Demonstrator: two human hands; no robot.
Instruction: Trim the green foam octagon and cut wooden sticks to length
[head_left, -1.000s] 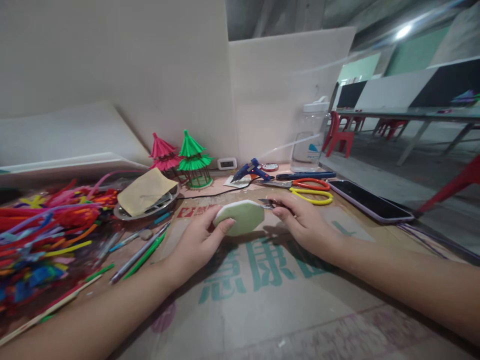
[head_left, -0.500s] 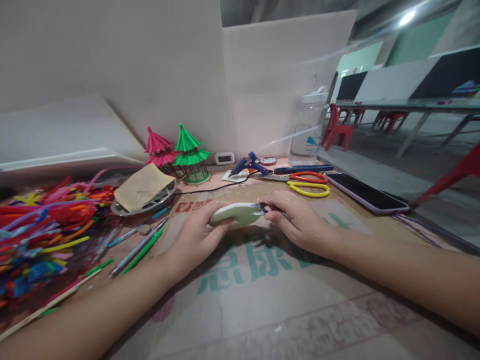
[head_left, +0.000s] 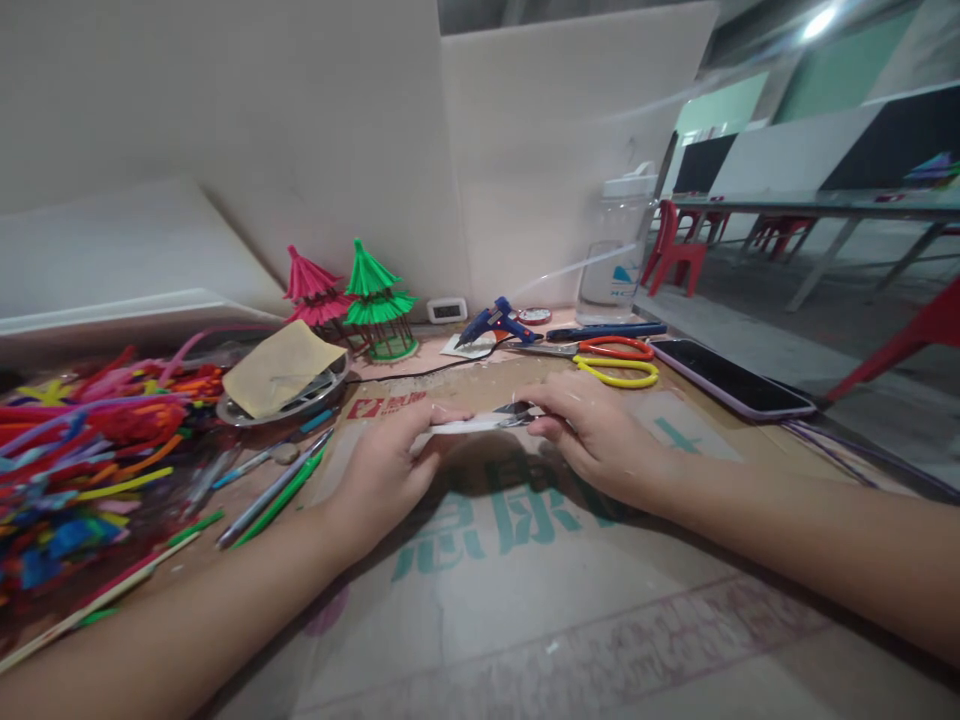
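My left hand (head_left: 386,470) is closed on one end of a thin, flat white disc (head_left: 469,426), seen nearly edge-on above the cardboard. At the disc's other end, my right hand (head_left: 589,425) pinches a small dark, shiny piece (head_left: 517,411) between thumb and fingers. That piece meets the disc's edge, but its kind is too blurred to make out. Under both hands lies a flat cardboard sheet (head_left: 480,620) with green and red print. Just beyond my right hand rest scissors (head_left: 619,360) with one red and one yellow handle.
Behind stand a pink model pavilion (head_left: 315,285) and a green one (head_left: 379,305), a small clock (head_left: 447,310), a blue glue gun (head_left: 499,325) and a water bottle (head_left: 615,250). Coloured pipe cleaners (head_left: 90,440), pens (head_left: 277,490) and a metal dish (head_left: 281,412) lie left, a phone (head_left: 731,380) right.
The disc has tilted from showing its pale green-white face to lying almost edge-on. Both hands keep their hold in nearly the same place.
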